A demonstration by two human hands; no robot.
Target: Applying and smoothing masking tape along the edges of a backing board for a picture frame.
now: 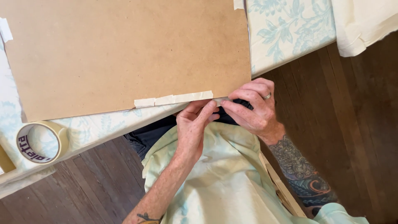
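Observation:
A large brown hardboard panel (124,54) lies flat on a table covered with a pale floral cloth (286,29). A strip of cream masking tape (174,99) runs along the panel's near edge. My left hand (192,124) and my right hand (253,108) meet at the right end of that strip, fingertips pinched together on the tape end at the panel's edge. A ring shows on my right hand. A roll of masking tape (39,142) rests on the cloth at the near left.
Short tape pieces hold the panel at its far left (5,30) and top right corner (238,4). A cream fabric (365,20) hangs at the top right. Dark wooden floorboards (356,124) lie below. A light wooden strip (282,188) leans by my right forearm.

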